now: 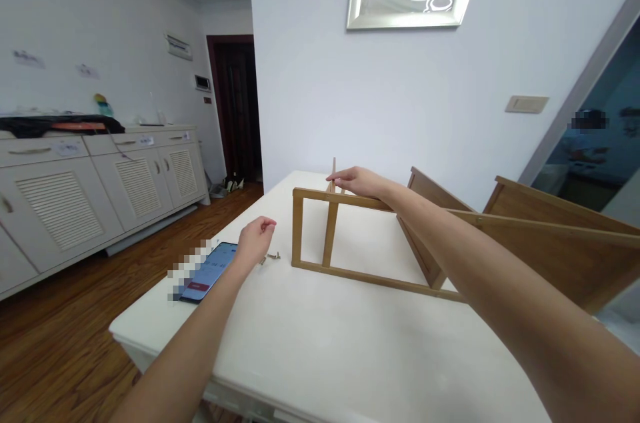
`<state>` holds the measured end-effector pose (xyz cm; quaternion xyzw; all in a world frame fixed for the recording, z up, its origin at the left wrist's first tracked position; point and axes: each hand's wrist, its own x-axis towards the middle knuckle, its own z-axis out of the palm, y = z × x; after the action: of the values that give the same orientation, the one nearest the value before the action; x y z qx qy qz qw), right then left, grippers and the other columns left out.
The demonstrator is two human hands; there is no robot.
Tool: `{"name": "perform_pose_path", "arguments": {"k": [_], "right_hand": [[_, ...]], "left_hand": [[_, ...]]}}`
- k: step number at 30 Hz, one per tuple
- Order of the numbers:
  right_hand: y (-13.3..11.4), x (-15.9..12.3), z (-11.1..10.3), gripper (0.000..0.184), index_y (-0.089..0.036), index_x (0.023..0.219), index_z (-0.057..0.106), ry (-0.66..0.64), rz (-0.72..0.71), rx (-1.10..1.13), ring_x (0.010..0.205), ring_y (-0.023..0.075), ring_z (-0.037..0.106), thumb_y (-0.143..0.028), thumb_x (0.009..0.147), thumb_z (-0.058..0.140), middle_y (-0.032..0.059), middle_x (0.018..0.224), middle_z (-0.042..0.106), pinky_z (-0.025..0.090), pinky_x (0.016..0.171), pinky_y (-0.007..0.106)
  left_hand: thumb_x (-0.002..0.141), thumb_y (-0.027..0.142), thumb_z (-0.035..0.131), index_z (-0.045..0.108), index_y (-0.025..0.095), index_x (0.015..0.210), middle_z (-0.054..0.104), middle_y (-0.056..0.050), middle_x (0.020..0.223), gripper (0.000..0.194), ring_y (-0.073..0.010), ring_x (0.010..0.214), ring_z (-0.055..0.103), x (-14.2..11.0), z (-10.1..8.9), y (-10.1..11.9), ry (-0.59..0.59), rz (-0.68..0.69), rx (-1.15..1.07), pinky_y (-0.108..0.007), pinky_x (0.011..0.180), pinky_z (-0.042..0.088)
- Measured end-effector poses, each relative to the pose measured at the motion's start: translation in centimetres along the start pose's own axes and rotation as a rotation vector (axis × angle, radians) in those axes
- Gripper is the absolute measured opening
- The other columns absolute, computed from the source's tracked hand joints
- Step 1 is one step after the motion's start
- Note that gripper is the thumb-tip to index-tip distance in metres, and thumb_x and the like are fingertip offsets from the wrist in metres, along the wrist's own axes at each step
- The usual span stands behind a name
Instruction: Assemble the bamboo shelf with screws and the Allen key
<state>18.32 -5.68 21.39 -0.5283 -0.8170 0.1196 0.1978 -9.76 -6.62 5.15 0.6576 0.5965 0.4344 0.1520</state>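
A wooden shelf unit (pixel 380 281) lies on its side on the white table (pixel 370 343), its ladder-like side frame facing me. My right hand (pixel 357 181) reaches over the frame's upper rail, with its fingers and thumb closed at a thin wooden strip (pixel 334 168) near the unit's left end. Left of the frame, my left hand (pixel 256 239) hovers above the table with its fingertips pinched together; whatever is in them is too small to make out. Several small screws (pixel 273 256) lie just beside that hand. A phone (pixel 210 271) with a lit screen is partly behind my left wrist.
Wide wooden boards (pixel 540 249) of the unit spread toward the right edge. A white wall (pixel 310 76) with a framed picture (pixel 410 23) stands behind the table. White cabinets (pixel 60 203) line the left wall, with shoes (pixel 233 183) on the floor by the dark door.
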Motion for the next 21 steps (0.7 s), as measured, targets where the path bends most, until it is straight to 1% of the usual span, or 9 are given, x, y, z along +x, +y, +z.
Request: {"name": "perform_pose_path", "arguments": {"k": [1,2,3,5,6,8,12,17,21], "right_hand": [[0.1,0.1,0.0,0.035,-0.027,0.121,0.066,-0.003,-0.007,0.002,0.118,0.021,0.058,-0.039,0.092,0.051,0.0018,0.123,0.066,0.037,0.106,0.032],[0.2,0.1,0.0,0.035,-0.027,0.122,0.066,-0.006,-0.011,0.002,0.118,0.0207,0.058,-0.039,0.092,0.051,0.0019,0.123,0.066,0.038,0.105,0.032],[0.3,0.2,0.0,0.036,-0.027,0.122,0.066,-0.008,-0.014,0.0,0.117,0.0206,0.058,-0.039,0.092,0.052,0.002,0.123,0.066,0.038,0.105,0.032],[0.3,0.2,0.0,0.037,-0.027,0.124,0.064,-0.012,-0.017,-0.005,0.116,0.0204,0.059,-0.039,0.092,0.052,0.0024,0.124,0.066,0.038,0.104,0.031],[0.2,0.2,0.0,0.037,-0.027,0.125,0.064,-0.016,-0.015,-0.009,0.115,0.0204,0.059,-0.038,0.092,0.052,0.0027,0.123,0.066,0.039,0.103,0.031],[0.0,0.1,-0.1,0.037,-0.025,0.127,0.062,-0.022,-0.01,-0.018,0.112,0.0203,0.061,-0.036,0.093,0.051,0.0034,0.121,0.067,0.041,0.101,0.031],[-0.3,-0.1,-0.2,0.037,-0.024,0.127,0.062,-0.029,-0.01,-0.036,0.104,0.0207,0.065,-0.033,0.093,0.051,0.0034,0.116,0.07,0.044,0.097,0.031],[0.0,0.0,-0.2,0.037,-0.025,0.128,0.062,-0.037,-0.027,-0.026,0.107,0.0201,0.063,-0.032,0.093,0.051,0.0029,0.118,0.069,0.043,0.098,0.03],[0.1,0.2,0.0,0.037,-0.025,0.127,0.062,-0.033,-0.005,-0.021,0.106,0.0205,0.063,-0.035,0.092,0.053,0.0035,0.117,0.07,0.042,0.099,0.032]], "left_hand": [[0.082,0.023,0.05,0.068,0.019,0.089,0.068,-0.003,0.079,0.02,-0.0183,0.075,0.063,0.2,0.1,-0.9,-0.106,-0.011,0.087,-0.028,0.073,0.047],[0.082,0.022,0.05,0.071,0.019,0.091,0.07,-0.004,0.082,0.023,-0.0194,0.078,0.064,0.2,0.3,-1.7,-0.194,0.012,0.167,-0.029,0.075,0.047],[0.081,0.02,0.05,0.072,0.02,0.093,0.071,-0.005,0.086,0.025,-0.0209,0.084,0.065,0.2,0.5,-2.2,-0.254,0.052,0.237,-0.03,0.078,0.047],[0.08,0.016,0.05,0.074,0.022,0.097,0.071,-0.007,0.095,0.03,-0.024,0.097,0.064,-0.1,1.0,-2.8,-0.322,0.144,0.341,-0.031,0.085,0.046],[0.08,0.015,0.05,0.075,0.023,0.097,0.071,-0.008,0.098,0.031,-0.0252,0.102,0.062,-0.2,1.2,-2.9,-0.342,0.175,0.374,-0.031,0.087,0.046],[0.079,0.015,0.05,0.076,0.024,0.096,0.071,-0.009,0.1,0.032,-0.0261,0.106,0.061,-0.4,1.6,-2.9,-0.381,0.193,0.406,-0.032,0.089,0.045],[0.079,0.015,0.051,0.077,0.025,0.093,0.073,-0.006,0.103,0.031,-0.0237,0.104,0.063,-0.3,2.0,-3.0,-0.446,0.18,0.411,-0.03,0.091,0.045],[0.074,0.016,0.057,0.077,0.025,0.085,0.074,-0.005,0.102,0.024,-0.0241,0.102,0.065,-0.2,1.9,-2.5,-0.458,0.109,0.402,-0.028,0.087,0.045],[0.075,0.015,0.056,0.077,0.024,0.085,0.075,-0.004,0.1,0.025,-0.0223,0.099,0.066,-0.3,1.7,-2.1,-0.457,0.119,0.371,-0.026,0.086,0.045]]}}
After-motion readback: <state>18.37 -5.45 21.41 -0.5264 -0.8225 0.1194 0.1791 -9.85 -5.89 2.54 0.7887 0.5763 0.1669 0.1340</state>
